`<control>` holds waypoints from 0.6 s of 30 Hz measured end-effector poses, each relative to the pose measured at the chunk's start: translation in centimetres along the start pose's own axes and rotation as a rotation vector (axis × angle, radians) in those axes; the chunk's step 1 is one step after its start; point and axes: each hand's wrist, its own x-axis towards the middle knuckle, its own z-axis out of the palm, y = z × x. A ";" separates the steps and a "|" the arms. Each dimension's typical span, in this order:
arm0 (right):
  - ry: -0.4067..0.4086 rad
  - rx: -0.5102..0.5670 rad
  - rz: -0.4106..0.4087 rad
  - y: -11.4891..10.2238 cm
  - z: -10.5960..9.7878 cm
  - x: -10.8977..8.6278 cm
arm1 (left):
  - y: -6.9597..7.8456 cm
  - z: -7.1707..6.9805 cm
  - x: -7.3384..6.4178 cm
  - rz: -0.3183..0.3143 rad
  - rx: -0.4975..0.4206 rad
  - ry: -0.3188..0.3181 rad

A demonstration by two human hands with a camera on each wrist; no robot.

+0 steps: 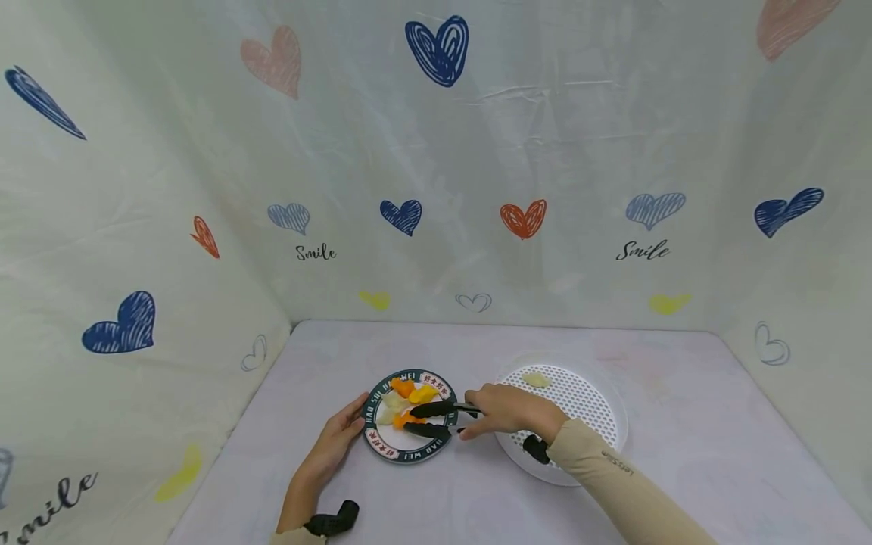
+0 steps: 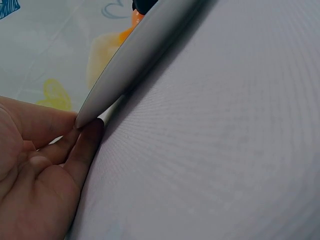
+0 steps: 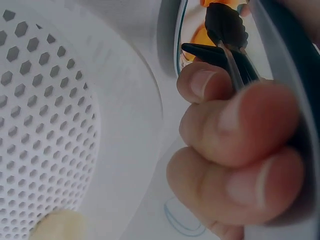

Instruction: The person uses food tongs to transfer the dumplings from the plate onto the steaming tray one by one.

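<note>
My left hand [image 1: 334, 435] pinches the left rim of a round plate [image 1: 409, 456] with a dark green, lettered border. In the left wrist view the plate's edge [image 2: 112, 82] sits between thumb and fingers, its near side close to the tabletop. Orange pieces [image 1: 403, 387], a yellow piece [image 1: 424, 393] and pale pieces [image 1: 391, 405] lie on the plate; their kind is unclear. My right hand [image 1: 514, 409] grips black-tipped tongs [image 1: 432, 409], fingers curled round the handles. The tongs' spread tips are over the plate beside a lower orange piece [image 1: 402, 418]; whether they touch it is unclear.
Right of the plate, partly under my right forearm, stands a round white perforated tray [image 1: 579, 393]. One pale piece [image 1: 537, 379] lies on it near the far edge. Black straps [image 1: 334, 521] are on both wrists. A heart-printed curtain [image 1: 477, 151] encloses the white table [image 1: 681, 424].
</note>
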 end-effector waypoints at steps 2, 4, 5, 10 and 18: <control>0.000 -0.007 0.007 0.0 0.1 0.0 | 0.1 0.0 0.0 0.000 0.002 -0.003; 0.001 -0.028 0.009 0.1 0.2 -0.1 | 0.1 -0.1 -0.1 -0.001 0.004 -0.006; 0.005 -0.037 0.006 0.1 0.3 -0.1 | 0.1 -0.1 -0.1 -0.003 0.004 -0.005; 0.023 -0.063 -0.015 0.0 0.3 -0.3 | 0.1 -0.1 -0.1 -0.006 0.006 -0.001; 0.040 -0.033 -0.034 0.1 0.0 -1.0 | 0.2 -0.1 0.0 -0.004 0.014 -0.003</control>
